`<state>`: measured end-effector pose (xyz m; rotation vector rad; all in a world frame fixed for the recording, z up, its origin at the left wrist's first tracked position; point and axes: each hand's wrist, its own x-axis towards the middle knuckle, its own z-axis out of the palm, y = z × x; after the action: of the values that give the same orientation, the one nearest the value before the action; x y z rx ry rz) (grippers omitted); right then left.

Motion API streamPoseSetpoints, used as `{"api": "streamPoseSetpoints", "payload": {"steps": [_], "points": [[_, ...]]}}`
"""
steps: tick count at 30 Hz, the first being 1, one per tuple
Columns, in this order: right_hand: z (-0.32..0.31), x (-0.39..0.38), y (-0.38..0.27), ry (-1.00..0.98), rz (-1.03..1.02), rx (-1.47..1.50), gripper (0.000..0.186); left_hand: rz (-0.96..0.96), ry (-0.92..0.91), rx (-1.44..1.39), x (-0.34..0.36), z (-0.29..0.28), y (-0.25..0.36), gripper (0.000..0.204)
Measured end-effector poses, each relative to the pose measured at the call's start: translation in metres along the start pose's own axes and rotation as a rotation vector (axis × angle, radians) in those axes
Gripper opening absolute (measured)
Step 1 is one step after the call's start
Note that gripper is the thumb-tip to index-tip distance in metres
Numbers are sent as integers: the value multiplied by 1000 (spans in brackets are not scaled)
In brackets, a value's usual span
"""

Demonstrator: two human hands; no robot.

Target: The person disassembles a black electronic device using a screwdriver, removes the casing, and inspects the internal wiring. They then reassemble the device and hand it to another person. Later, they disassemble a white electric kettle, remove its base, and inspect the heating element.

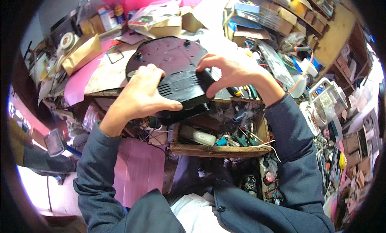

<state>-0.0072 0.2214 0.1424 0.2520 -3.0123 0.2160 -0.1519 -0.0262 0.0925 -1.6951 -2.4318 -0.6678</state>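
A black appliance housing [169,58], round at the far side with a straight near part, lies tilted over the front of the bench, its underside up. Round feet, small holes and rows of vent slots show on it. My left hand [141,92] grips its near left side, the thumb along the vented edge. On the right side my right hand [231,72] holds the housing between thumb and bent fingers. A dark part hangs below the near edge, mostly hidden. The housing's other face is out of sight.
Below the housing, an open wooden drawer [221,149] holds tools and loose parts. A brown paper packet [82,54] and a tape roll [68,40] sit at the left. Crowded shelves [277,12] stand far right, near a clear plastic container [327,98]. A pink sheet [138,170] hangs below.
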Motion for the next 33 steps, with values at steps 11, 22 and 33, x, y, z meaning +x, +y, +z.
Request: {"api": "streamPoseSetpoints", "payload": {"steps": [11, 22, 33], "points": [[60, -19, 117, 432, 457, -219, 10, 6, 42, -63, -3, 2, -1, 87], [96, -11, 148, 245, 150, -663, 12, 24, 43, -89, -2, 2, 1, 90], [107, -17, 169, 335, 209, -430, 15, 23, 14, -90, 3, 3, -3, 94]]}}
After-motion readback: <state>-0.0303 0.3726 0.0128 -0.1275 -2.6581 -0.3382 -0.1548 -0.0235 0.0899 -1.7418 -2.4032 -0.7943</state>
